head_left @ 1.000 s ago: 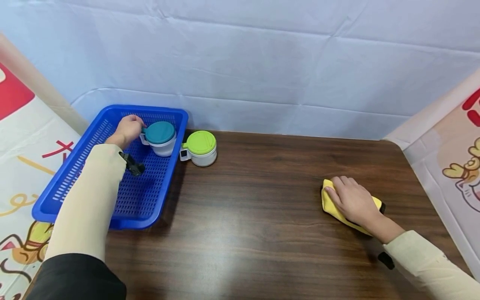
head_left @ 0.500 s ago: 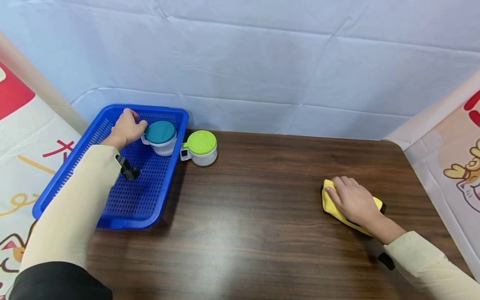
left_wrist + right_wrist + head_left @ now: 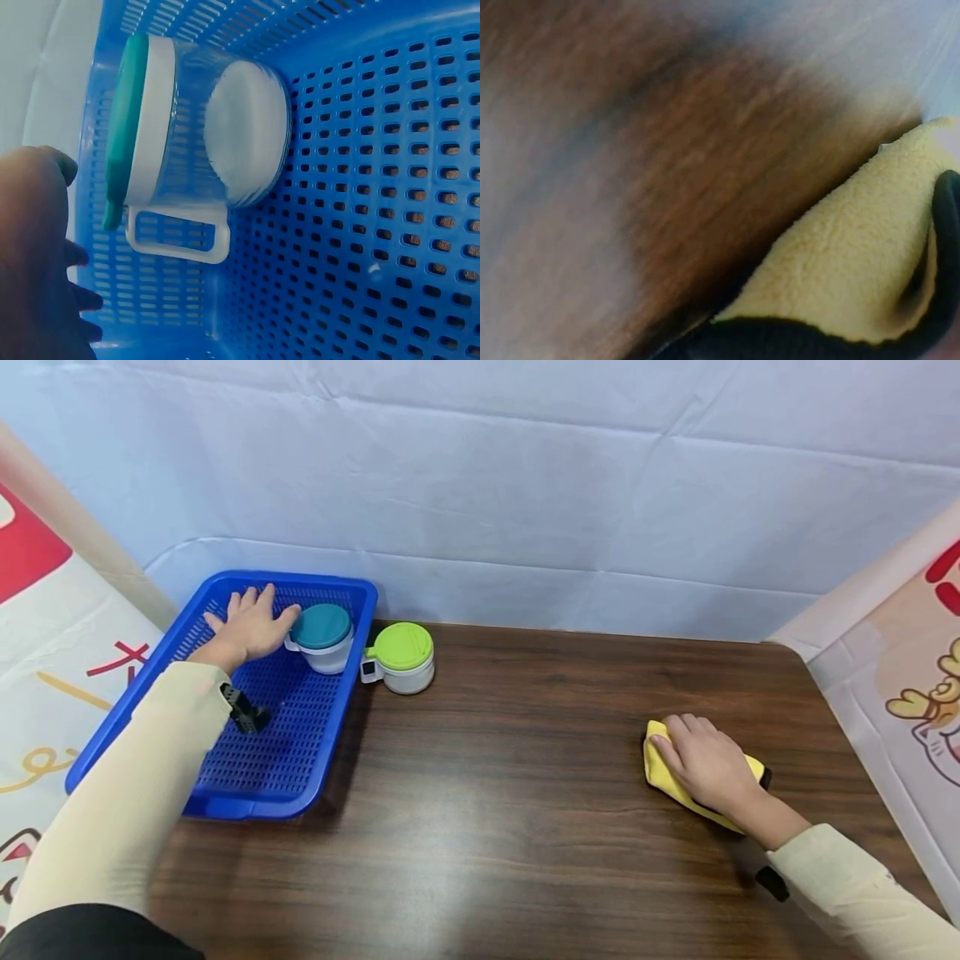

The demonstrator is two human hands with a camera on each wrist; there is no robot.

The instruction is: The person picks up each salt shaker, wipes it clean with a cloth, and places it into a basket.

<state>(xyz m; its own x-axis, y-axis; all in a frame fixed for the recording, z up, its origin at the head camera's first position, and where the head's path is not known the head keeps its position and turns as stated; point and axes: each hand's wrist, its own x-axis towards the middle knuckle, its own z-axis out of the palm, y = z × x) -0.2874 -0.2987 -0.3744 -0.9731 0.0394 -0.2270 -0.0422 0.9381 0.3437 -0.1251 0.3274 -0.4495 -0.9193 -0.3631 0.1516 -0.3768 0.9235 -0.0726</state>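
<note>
In the head view my left hand (image 3: 251, 627) hovers inside the blue basket (image 3: 330, 747), fingers spread and holding nothing. Close beside its thumb stands a seasoning jar (image 3: 327, 654) with a teal lid and a white handle. The left wrist view shows this jar (image 3: 247, 135) upright on the basket floor, clear-walled with white contents, and the hand apart from its lid. On the right, my right hand (image 3: 705, 764) grips a folded yellow cloth (image 3: 660, 768) with black edging on the table; its fingertips are hidden. The cloth (image 3: 847, 247) fills the lower right of the right wrist view.
A second jar (image 3: 405, 656) with a lime-green lid stands on the brown wooden table (image 3: 510, 760), just outside the basket's right wall. A pale cloth backdrop (image 3: 480, 510) rises behind the table. Printed sheets hang at both sides.
My left hand has let go of the teal-lidded jar's handle side, and its fingers have spread as it moved slightly left. The right hand and cloth stay put.
</note>
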